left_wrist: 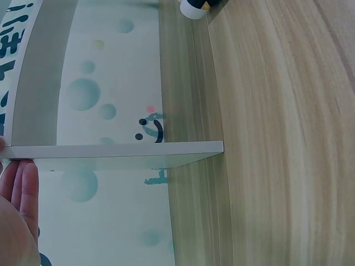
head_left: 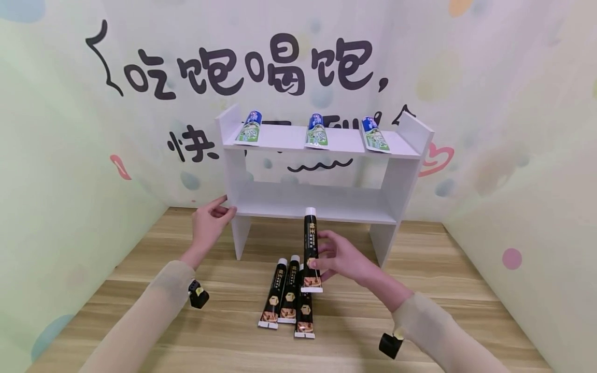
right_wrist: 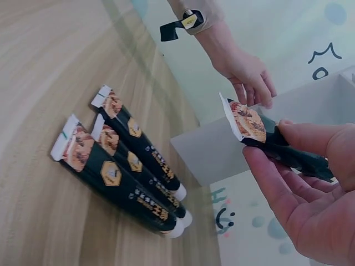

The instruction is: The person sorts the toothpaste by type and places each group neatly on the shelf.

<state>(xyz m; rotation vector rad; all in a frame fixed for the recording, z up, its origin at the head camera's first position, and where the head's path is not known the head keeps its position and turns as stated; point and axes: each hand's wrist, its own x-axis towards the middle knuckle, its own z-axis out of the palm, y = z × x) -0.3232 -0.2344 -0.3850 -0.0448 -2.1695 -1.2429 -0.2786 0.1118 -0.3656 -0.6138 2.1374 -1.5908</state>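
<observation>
My right hand [head_left: 342, 257] holds a black toothpaste tube [head_left: 310, 243] between thumb and fingers, its white cap up and its flat white end down. In the right wrist view, the held tube [right_wrist: 249, 122] is tilted in the fingers. Below it, several black toothpaste tubes [head_left: 275, 295] lie close together on the wooden tabletop. At the left side of a white two-tier shelf [head_left: 322, 204], my left hand [head_left: 208, 223] grips the side panel's front edge. In the left wrist view, its fingers [left_wrist: 25, 185] lie along the panel's outer face.
Three blue-and-green tubes lie spaced along the shelf's top board: left [head_left: 251, 127], middle [head_left: 317, 132] and right [head_left: 374, 134]. A printed backdrop [head_left: 298, 15] stands behind the shelf, and pale walls flank the wooden table [head_left: 210, 342].
</observation>
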